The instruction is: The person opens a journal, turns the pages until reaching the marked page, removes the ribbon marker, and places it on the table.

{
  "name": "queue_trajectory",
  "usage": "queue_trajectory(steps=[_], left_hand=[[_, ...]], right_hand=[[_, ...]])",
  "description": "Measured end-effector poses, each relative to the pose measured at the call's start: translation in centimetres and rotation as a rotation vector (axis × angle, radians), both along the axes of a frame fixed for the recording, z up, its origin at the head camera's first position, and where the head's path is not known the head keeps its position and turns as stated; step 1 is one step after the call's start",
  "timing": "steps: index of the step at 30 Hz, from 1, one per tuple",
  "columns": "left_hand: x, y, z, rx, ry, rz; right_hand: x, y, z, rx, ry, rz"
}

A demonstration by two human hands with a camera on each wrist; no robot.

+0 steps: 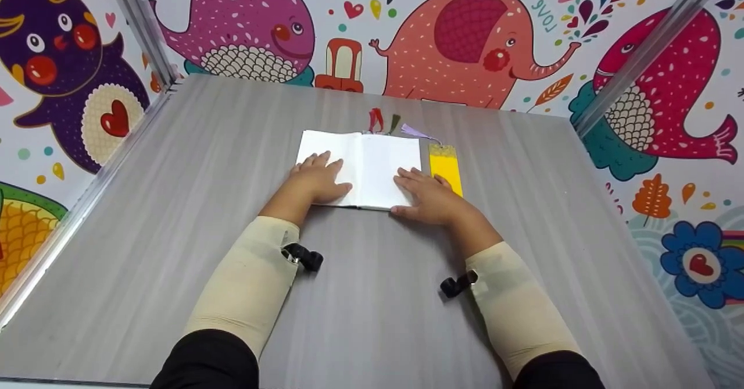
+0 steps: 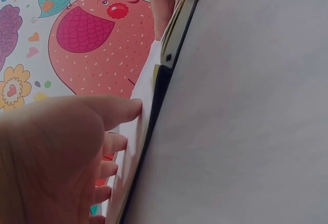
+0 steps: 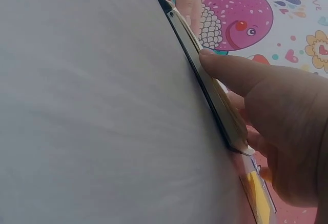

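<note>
An open book point(image 1: 386, 159) with blank white pages lies flat on the table, its dark cover edge point(image 3: 205, 93) showing in the right wrist view. My left hand point(image 1: 319, 178) rests on the left page with fingers spread and straight. On the right page's outer edge lies my right hand point(image 1: 430, 198), its fingers extended. Partly under that hand's outer side is a yellow bookmark point(image 1: 444, 171) with a lilac tassel point(image 1: 417, 132). A red ribbon point(image 1: 376, 120) and a dark green tassel point(image 1: 395, 122) stick out past the book's top edge.
The grey wood-grain table point(image 1: 372, 296) extends around the book. Printed panels with cartoon animals point(image 1: 465, 40) stand behind and at the sides, with metal posts point(image 1: 142, 28) at the corners. A small black camera point(image 1: 303, 256) is strapped to each forearm.
</note>
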State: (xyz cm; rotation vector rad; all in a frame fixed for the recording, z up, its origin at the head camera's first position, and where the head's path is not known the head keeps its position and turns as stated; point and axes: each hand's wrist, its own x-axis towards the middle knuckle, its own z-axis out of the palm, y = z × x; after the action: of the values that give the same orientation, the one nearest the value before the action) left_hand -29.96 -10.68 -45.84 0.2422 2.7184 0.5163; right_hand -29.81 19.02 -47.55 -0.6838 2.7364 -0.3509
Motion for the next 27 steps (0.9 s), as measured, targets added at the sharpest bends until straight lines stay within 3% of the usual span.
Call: queue_trajectory(steps=[6, 12, 21, 27], left_hand=[[-0.1, 0.3, -0.3, -0.001, 0.025, 0.013], [0.0, 1.0, -0.5, 0.028, 0.058, 0.022], [0.4, 2.5, -0.7, 0.040, 0.115, -0.051], [0.5, 3.2, -1.1, 0.031, 0.166, -0.048]], right_hand=[[0.0, 0.0, 0.1, -0.066, 0.017, -0.035], [0.0, -0.3, -0.1, -0.127, 0.094, -0.096], [0.2, -1.1, -0.2, -0.169, 0.194, -0.195], [0.5, -1.6, 0.2, -0.181, 0.255, -0.246]])
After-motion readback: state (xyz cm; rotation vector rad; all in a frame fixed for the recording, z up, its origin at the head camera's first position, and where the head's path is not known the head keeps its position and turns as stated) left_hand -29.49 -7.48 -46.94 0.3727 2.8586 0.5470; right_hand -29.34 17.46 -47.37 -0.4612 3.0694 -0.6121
